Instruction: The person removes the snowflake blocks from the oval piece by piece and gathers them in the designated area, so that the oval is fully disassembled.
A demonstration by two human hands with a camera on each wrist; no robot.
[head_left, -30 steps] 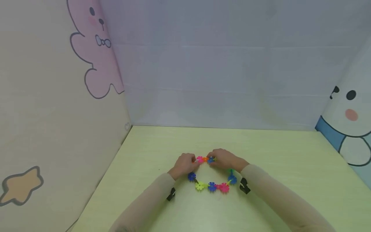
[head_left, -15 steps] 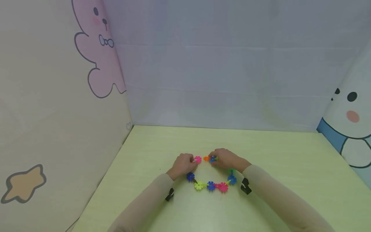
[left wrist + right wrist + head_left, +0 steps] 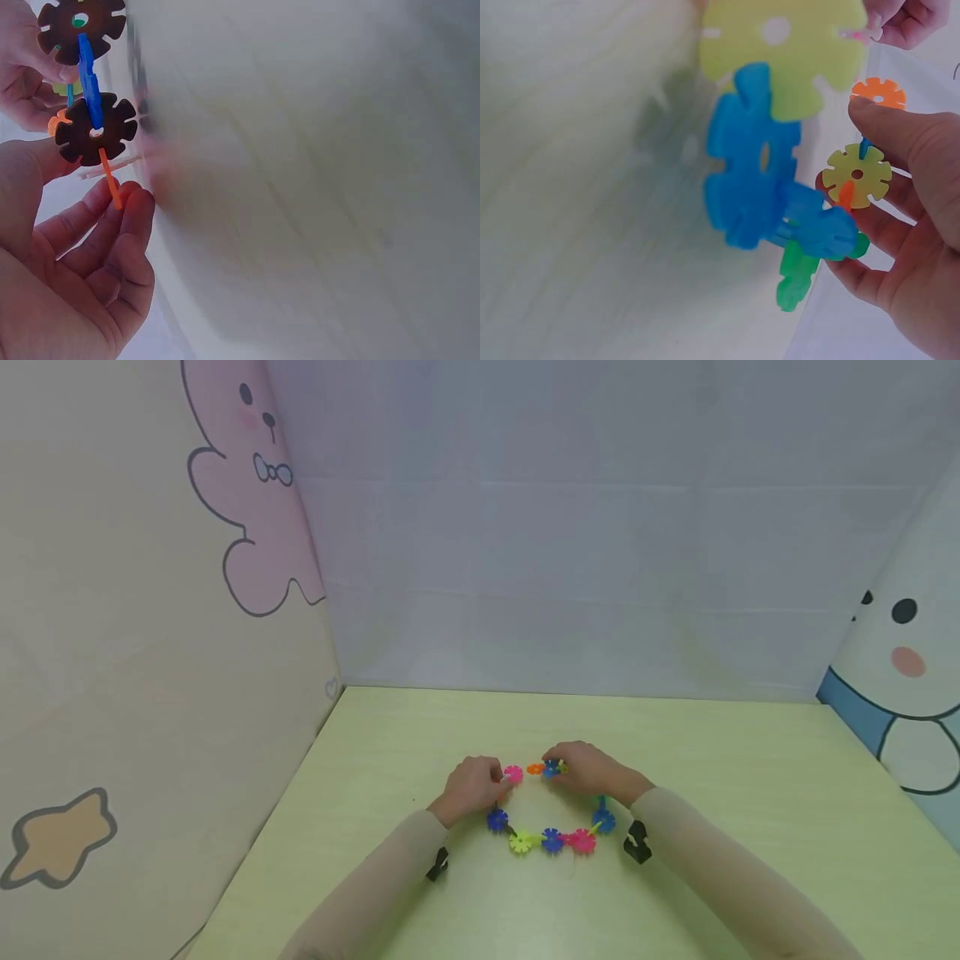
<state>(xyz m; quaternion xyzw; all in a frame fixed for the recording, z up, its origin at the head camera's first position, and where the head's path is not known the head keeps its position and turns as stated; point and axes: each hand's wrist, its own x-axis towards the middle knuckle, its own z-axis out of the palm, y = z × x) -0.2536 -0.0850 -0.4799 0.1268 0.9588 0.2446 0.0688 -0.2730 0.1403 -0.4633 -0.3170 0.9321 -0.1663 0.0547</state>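
Note:
A chain of plastic snowflake discs (image 3: 552,841) curves round on the table, nearly a ring, with its two ends apart at the far side. My left hand (image 3: 471,789) pinches one end, where a pink disc (image 3: 513,774) sticks out past the fingertips. Brown discs (image 3: 112,139) joined by a blue one (image 3: 91,82) hang beside that hand in the left wrist view. My right hand (image 3: 588,770) grips the other end near a blue disc (image 3: 551,768), and an orange disc (image 3: 535,769) tips it. Its fingers also lie behind a yellow-green disc (image 3: 836,169).
The pale yellow table (image 3: 712,743) spreads out around both hands. A plain light backdrop (image 3: 585,577) rises behind it. Cartoon-printed walls flank it, with a pink figure (image 3: 258,527) on the left and a white figure (image 3: 892,635) on the right. Each wrist wears a black mount.
A second ago the pink and orange discs met between my hands. They have since come apart, leaving a small gap. Both hands keep their hold and have moved only slightly.

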